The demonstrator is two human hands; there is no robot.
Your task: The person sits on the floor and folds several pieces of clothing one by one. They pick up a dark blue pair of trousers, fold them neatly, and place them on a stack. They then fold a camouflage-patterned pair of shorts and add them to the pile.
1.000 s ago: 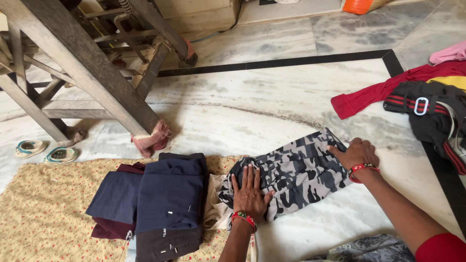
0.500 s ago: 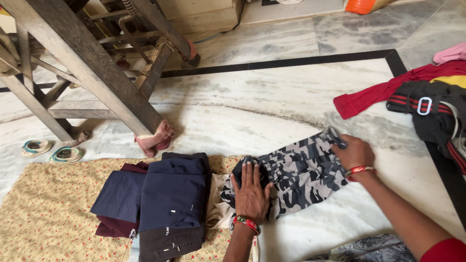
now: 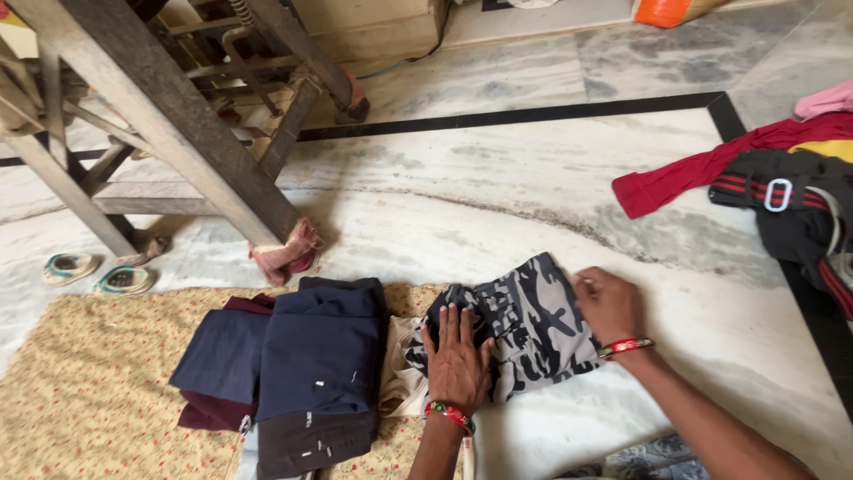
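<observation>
Camouflage shorts [image 3: 524,329] lie half-folded beside the navy stack [image 3: 306,356], left hand [image 3: 458,356] flat with fingers spread, right hand [image 3: 609,305] curled on the folded edge, unfolded clothes [image 3: 782,187] well beyond.

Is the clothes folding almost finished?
Partly. Done: a stack of folded dark clothes lies on the mat. In hand: the left hand presses the camouflage garment flat while the right hand holds its folded edge. Left: an unfolded pile waits on the floor.

I see a grey-veined marble floor [image 3: 533,178] with a black inlay line [image 3: 506,114] at 12 o'clock, wooden furniture legs [image 3: 169,124] at 10 o'clock, a yellow floral mat [image 3: 80,391] at 8 o'clock.
</observation>
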